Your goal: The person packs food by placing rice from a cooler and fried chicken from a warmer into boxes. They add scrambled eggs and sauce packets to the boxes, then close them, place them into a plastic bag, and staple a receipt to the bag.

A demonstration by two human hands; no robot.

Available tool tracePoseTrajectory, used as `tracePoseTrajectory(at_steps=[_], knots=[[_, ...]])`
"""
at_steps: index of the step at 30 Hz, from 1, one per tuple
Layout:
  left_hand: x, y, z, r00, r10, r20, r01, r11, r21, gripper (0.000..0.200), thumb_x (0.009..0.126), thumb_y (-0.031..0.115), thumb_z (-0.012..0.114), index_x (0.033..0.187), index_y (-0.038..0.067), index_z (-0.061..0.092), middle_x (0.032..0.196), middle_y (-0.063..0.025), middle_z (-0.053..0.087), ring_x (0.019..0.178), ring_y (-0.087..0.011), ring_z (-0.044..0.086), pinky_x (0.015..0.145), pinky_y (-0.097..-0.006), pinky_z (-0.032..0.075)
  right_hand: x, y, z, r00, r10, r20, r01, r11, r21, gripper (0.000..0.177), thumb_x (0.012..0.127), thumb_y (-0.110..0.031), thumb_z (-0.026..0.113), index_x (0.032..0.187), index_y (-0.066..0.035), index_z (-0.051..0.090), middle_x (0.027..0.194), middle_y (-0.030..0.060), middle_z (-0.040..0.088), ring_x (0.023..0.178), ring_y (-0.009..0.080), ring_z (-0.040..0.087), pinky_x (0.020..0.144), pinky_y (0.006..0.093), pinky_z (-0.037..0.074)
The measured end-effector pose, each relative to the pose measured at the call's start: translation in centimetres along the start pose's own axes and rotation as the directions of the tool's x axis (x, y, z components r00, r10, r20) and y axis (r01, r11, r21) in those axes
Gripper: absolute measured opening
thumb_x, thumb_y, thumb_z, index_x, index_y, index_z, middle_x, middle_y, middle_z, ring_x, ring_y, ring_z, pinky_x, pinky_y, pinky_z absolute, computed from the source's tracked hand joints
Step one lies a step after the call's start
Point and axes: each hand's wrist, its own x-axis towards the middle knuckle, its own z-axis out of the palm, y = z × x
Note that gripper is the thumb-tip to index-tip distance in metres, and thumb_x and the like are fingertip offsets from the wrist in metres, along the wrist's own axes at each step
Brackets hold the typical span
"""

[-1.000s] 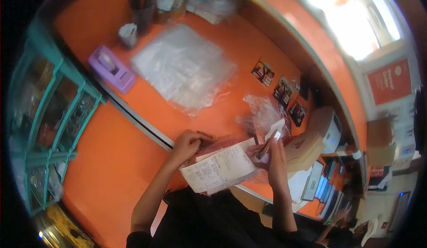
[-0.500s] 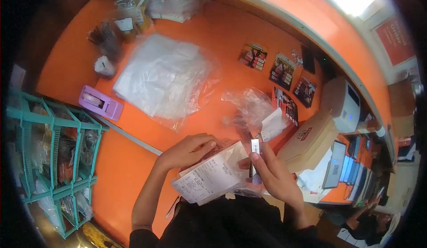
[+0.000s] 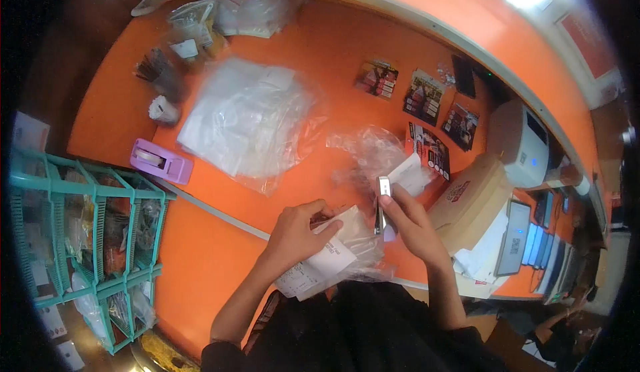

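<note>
My left hand (image 3: 298,232) presses down on a printed paper slip (image 3: 313,269) and the clear plastic packet (image 3: 357,249) under it, at the near edge of the orange counter (image 3: 347,59). My right hand (image 3: 407,222) grips a small stapler (image 3: 383,205), held upright just right of the packet. A crumpled clear bag with a white label (image 3: 383,162) lies just beyond both hands.
A pile of clear plastic bags (image 3: 247,122) covers the counter's middle. A purple tape dispenser (image 3: 161,161) sits to the left, a teal wire rack (image 3: 87,239) below it. A cardboard box (image 3: 470,202), white label printer (image 3: 523,145) and photo cards (image 3: 427,99) are on the right.
My left hand slid right over the slip, folding it over the packet. My right hand with the stapler rose slightly and moved closer to the packet's edge. The view shifted.
</note>
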Motion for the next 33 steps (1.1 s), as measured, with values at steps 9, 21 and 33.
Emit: tracePoseTrajectory(at_steps=[9, 21, 33], knots=[[-0.6, 0.2, 0.8, 0.982, 0.093, -0.164, -0.081, 0.993, 0.081, 0.017, 0.083, 0.017, 0.071, 0.086, 0.000, 0.070, 0.080, -0.0135, 0.071, 0.072, -0.0264, 0.070, 0.065, -0.0358, 0.054, 2.5, 1.6, 1.5, 0.938, -0.348, 0.009, 0.343, 0.928, 0.146, 0.026, 0.096, -0.020, 0.063, 0.112, -0.003, 0.054, 0.096, 0.0023, 0.060, 0.090, 0.0112, 0.058, 0.078, 0.0285, 0.048], [-1.2, 0.0, 1.3, 0.922, 0.357, -0.148, -0.258, 0.854, 0.452, 0.011, 0.083, 0.011, 0.066, 0.089, 0.002, 0.069, 0.077, -0.0159, 0.068, 0.067, -0.0322, 0.067, 0.060, -0.0410, 0.053, 3.2, -0.2, 1.6, 0.783, -0.504, 0.365, 0.613, 0.729, -0.306, 0.033, 0.091, -0.027, 0.067, 0.109, -0.002, 0.055, 0.097, 0.0112, 0.060, 0.092, 0.0285, 0.058, 0.083, 0.0374, 0.044], [-1.3, -0.5, 2.0, 0.882, 0.441, -0.166, -0.303, 0.801, 0.517, 0.015, 0.090, 0.014, 0.059, 0.083, 0.001, 0.059, 0.071, -0.0185, 0.064, 0.065, -0.0366, 0.065, 0.058, -0.0473, 0.051, 4.9, 0.8, 1.4, 0.809, -0.386, 0.444, 0.489, 0.860, -0.145, 0.038, 0.079, -0.016, 0.078, 0.107, 0.001, 0.059, 0.097, 0.0122, 0.065, 0.093, 0.0186, 0.062, 0.084, 0.0357, 0.049]])
